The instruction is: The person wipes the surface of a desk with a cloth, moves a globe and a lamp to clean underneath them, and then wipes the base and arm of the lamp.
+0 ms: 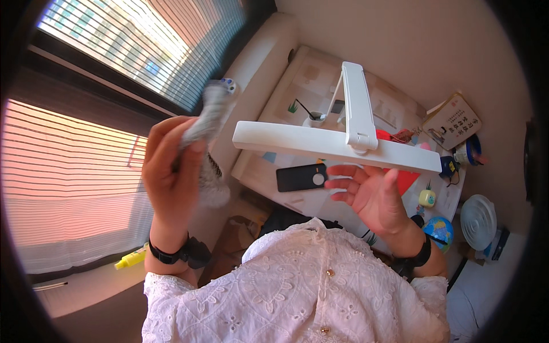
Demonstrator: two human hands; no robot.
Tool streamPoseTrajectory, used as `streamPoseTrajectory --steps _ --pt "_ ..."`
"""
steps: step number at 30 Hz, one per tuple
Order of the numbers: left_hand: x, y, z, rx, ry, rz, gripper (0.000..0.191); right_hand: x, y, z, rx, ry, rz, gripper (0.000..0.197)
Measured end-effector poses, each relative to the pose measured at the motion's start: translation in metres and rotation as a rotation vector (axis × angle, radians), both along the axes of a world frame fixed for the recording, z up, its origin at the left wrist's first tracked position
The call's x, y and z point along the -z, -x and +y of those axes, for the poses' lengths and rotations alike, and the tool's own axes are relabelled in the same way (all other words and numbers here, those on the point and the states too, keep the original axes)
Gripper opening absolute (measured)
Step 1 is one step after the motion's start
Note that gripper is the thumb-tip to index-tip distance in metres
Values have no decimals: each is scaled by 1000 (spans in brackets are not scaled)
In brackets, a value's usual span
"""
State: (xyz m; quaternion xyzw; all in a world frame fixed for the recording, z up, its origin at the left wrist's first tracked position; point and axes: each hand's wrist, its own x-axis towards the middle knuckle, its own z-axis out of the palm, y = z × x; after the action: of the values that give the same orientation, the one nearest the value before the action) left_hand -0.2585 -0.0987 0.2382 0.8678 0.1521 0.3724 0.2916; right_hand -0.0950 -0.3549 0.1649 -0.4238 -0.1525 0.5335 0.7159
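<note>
My left hand is raised before the window and grips a crumpled grey cloth. The cloth is blurred and hangs out above and below the fingers. At the middle, a white desk lamp stands on the desk, with its long lamp head stretching crosswise. Just below the lamp head is my right hand, palm turned up, fingers spread and holding nothing. Whether its fingertips touch the lamp I cannot tell. A black smartphone lies on the desk left of my right hand.
A plaque with writing, a globe and a small yellow cube-shaped item stand to the right. A red item lies partly behind my right hand. A yellow highlighter rests on the windowsill beside window blinds.
</note>
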Motion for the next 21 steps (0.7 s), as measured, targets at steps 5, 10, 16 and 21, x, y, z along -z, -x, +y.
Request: streamPoseTrajectory --steps 5,10,16,21 --pt "-18 -29 -5 24 -499 240 20 -9 -5 0 272 -172 314 87" --pt "-14 -45 -24 151 -519 414 24 -22 -16 6 341 -58 281 75" --pt "-4 -68 -56 366 -643 348 33 -28 -15 15 365 -32 332 60" --pt "-6 -85 -68 430 -664 335 33 -23 -20 12 336 -104 372 56"
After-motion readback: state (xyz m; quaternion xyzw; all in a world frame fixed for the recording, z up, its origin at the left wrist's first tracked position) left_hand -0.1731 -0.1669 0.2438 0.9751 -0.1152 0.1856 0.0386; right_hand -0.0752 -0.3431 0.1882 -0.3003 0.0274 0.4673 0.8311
